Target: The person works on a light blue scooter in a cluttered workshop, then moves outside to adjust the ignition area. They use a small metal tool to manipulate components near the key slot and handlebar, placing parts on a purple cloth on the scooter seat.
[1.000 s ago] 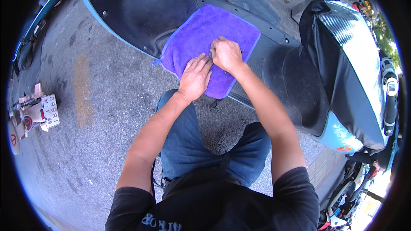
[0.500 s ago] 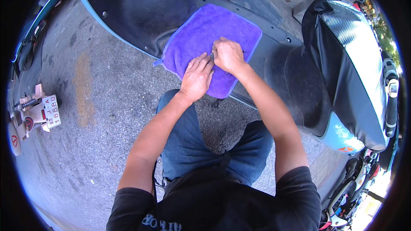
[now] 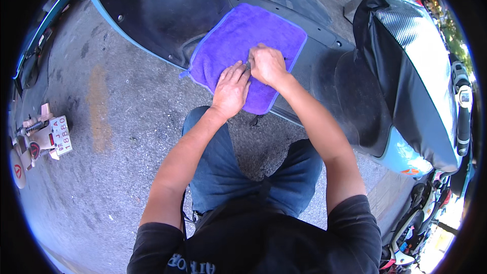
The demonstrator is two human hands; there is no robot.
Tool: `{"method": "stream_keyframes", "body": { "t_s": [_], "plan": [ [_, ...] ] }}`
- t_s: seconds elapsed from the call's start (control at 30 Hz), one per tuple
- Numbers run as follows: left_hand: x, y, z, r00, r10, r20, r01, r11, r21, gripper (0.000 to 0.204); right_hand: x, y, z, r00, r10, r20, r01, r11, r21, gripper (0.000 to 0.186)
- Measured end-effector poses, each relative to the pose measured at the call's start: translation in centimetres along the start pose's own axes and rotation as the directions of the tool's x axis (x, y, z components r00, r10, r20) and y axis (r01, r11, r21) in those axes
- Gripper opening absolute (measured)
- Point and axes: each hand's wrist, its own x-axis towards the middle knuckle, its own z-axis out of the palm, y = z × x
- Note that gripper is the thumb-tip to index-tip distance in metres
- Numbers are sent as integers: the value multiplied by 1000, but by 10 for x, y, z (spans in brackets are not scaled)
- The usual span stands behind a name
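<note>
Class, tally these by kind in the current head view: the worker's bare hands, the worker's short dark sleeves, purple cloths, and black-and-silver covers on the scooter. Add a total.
Bare hands: 2 (left hand, right hand)
Short dark sleeves: 2 (left sleeve, right sleeve)
Purple cloth: 1
Black-and-silver cover: 1
Total: 6

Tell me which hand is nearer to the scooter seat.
Right hand: over the purple towel, left of the scooter seat. Left hand: also over the towel, farther left.

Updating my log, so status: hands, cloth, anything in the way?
Left hand palm-down on purple cloth. Right hand curled beside left. Cloth spread over scooter floorboard. Hands themselves block view of what's underneath.
</note>
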Motion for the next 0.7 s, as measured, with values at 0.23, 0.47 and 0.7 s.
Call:
{"method": "stream_keyframes", "body": {
  "t_s": [0.23, 0.47, 0.7],
  "plan": [
    [1, -2, 0, 1000, 12, 25, -13, 1000, 21, 37, 7, 3, 5, 998, 21, 64, -17, 999, -52, 14],
    [5, 2, -7, 999, 9, 53, -9, 1000, 6, 39, -7, 27, -45, 905, 267, -330, -147, 927, 345, 14],
    [49, 4, -28, 999, -51, -10, 51, 998, -24, 17, -105, 28, -38, 722, 691, -15, -283, 315, 906, 16]
  ]
}}
